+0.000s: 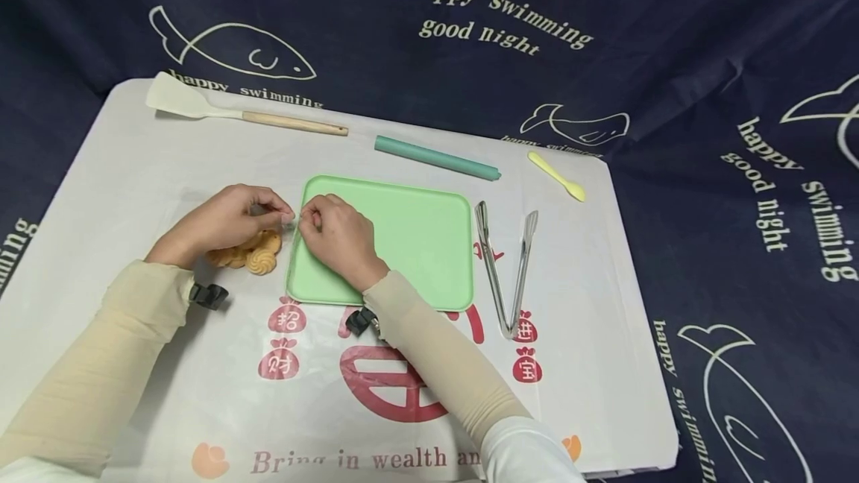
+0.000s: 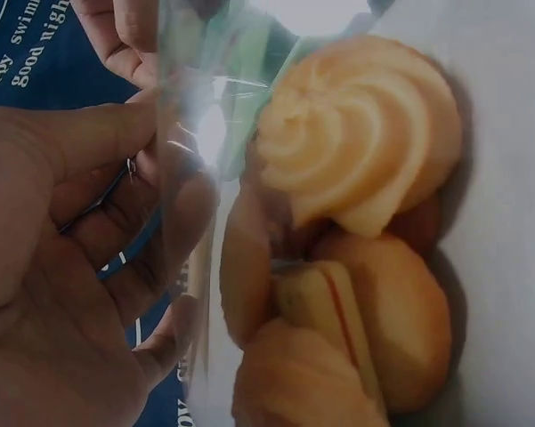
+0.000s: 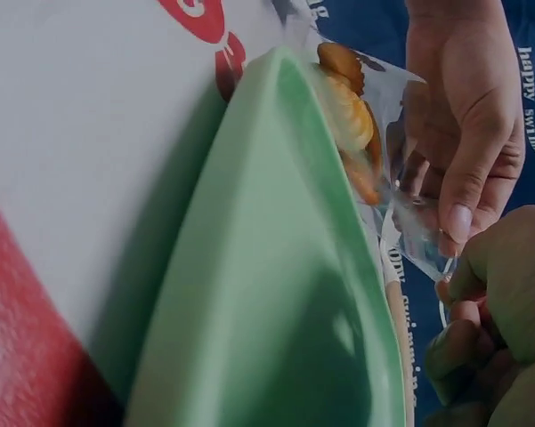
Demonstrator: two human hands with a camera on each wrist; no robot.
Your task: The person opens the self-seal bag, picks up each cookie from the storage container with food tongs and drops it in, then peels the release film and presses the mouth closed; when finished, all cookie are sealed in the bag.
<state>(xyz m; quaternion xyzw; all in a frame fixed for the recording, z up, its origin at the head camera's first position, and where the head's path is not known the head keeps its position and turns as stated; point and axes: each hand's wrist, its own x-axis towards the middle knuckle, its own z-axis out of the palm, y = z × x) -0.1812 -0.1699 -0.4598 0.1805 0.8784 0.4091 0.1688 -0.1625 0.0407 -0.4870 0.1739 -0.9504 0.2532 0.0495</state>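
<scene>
A clear plastic bag (image 3: 418, 236) with golden-brown cookies (image 1: 260, 261) in it lies left of the green tray (image 1: 423, 244). One cookie (image 2: 365, 133) has a piped swirl, seen large in the left wrist view. My left hand (image 1: 235, 216) reaches over the cookies and pinches the bag's end between thumb and fingers. Close beside it, over the tray's left rim, my right hand (image 1: 341, 235) has its fingers curled and pinches the bag's corner. In the right wrist view the bag's film stretches up to both sets of fingertips.
Behind the tray lie a white spatula (image 1: 188, 99) with a wooden handle and a teal stick (image 1: 436, 157). A yellow spoon (image 1: 557, 176) is at the back right, and spread metal tongs (image 1: 496, 274) lie right of the tray. A printed white cover (image 1: 221, 401) spans the table.
</scene>
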